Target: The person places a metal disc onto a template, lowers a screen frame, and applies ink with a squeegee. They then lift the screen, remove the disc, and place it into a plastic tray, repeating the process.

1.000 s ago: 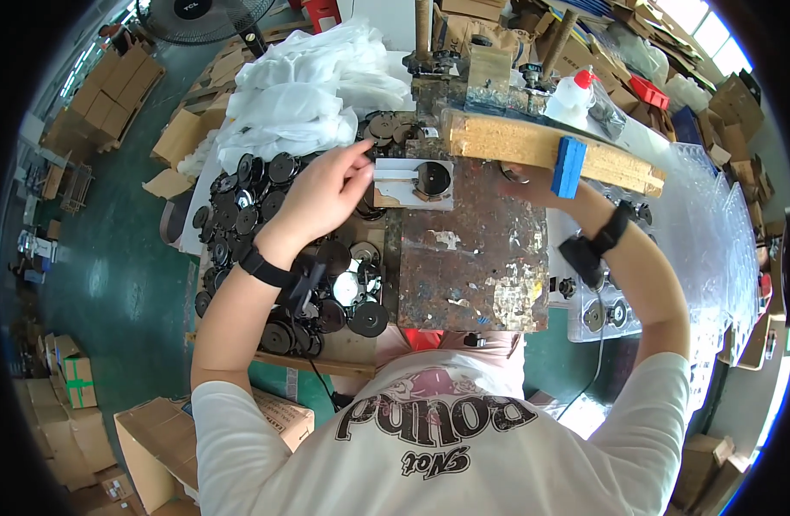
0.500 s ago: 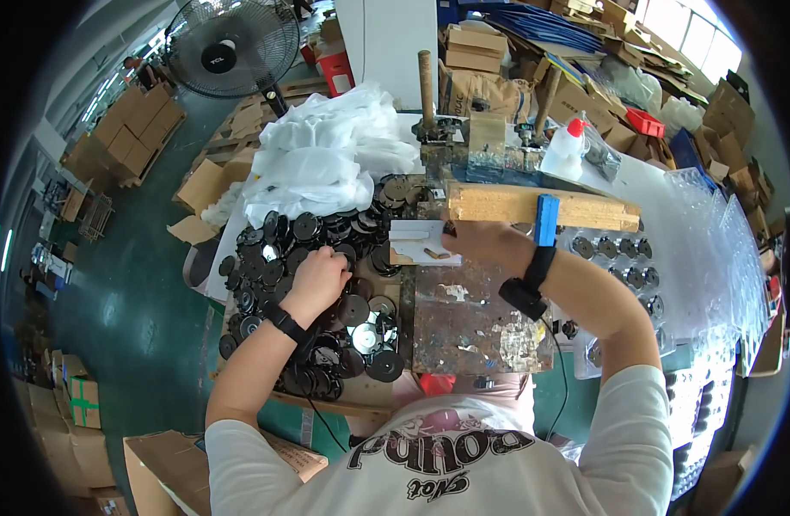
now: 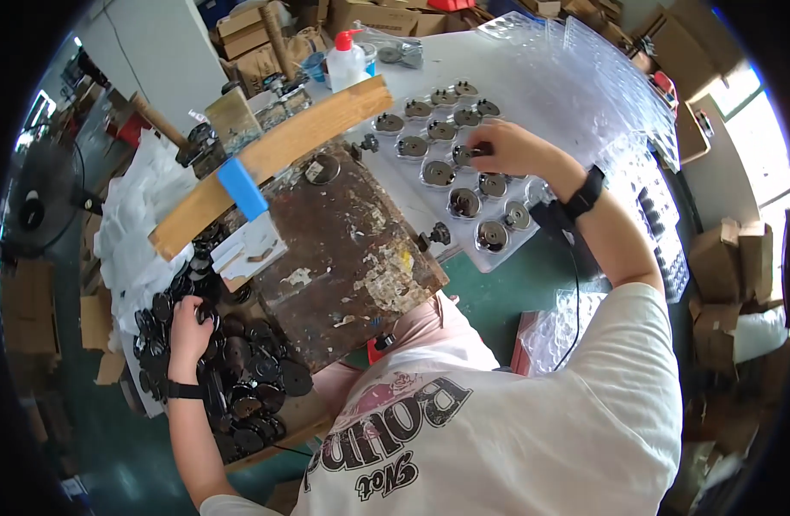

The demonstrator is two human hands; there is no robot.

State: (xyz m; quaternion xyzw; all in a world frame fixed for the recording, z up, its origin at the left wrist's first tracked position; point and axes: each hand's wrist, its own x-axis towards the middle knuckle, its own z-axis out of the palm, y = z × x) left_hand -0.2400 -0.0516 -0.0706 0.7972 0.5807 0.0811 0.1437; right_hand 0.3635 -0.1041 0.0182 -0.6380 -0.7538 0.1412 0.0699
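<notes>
Many dark discs [image 3: 236, 354], paint-flecked brown board [image 3: 326, 258], green floor [image 3: 485, 301], cardboard boxes [image 3: 717, 258].

1. Black discs [image 3: 261, 365]: loose heap, lower left of frame, overlapping, tilted every way, some glossy.
2. Clear tray [image 3: 464, 232]: right of centre, slanted, round pockets.
3. Grey-brown discs [image 3: 440, 174]: seated flat in pockets.
4. Dark piece [image 3: 480, 149]: pinched at tray, mostly hidden.
</notes>
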